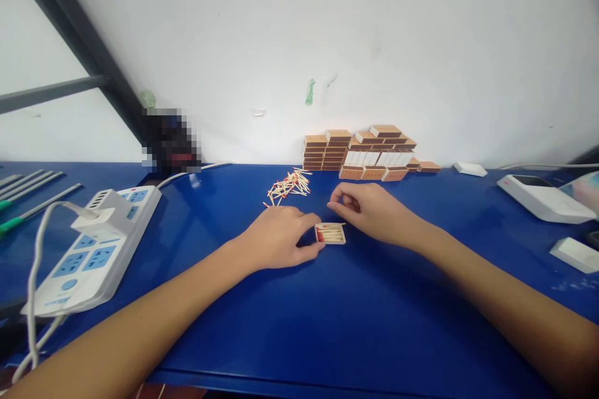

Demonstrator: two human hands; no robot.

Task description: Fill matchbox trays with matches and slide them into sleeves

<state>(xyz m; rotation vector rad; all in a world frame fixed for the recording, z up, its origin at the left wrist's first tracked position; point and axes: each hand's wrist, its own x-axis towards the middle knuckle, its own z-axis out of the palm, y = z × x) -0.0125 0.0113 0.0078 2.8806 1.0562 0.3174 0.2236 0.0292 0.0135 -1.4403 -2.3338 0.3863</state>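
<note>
On the blue table lies a small open matchbox tray with red-tipped matches inside, their heads toward the left. My left hand grips this tray by its left end, thumb on the near side and a finger on the far side. Just beyond the tray's far right corner, my right hand hovers with its fingers curled and the thumb near the index tip; whether anything small is pinched there I cannot make out. A loose heap of matches lies past my left hand.
Stacked matchboxes stand against the wall, with another stack left of them. A white power strip with a cable is at left, beside green-handled rods. White devices lie at right.
</note>
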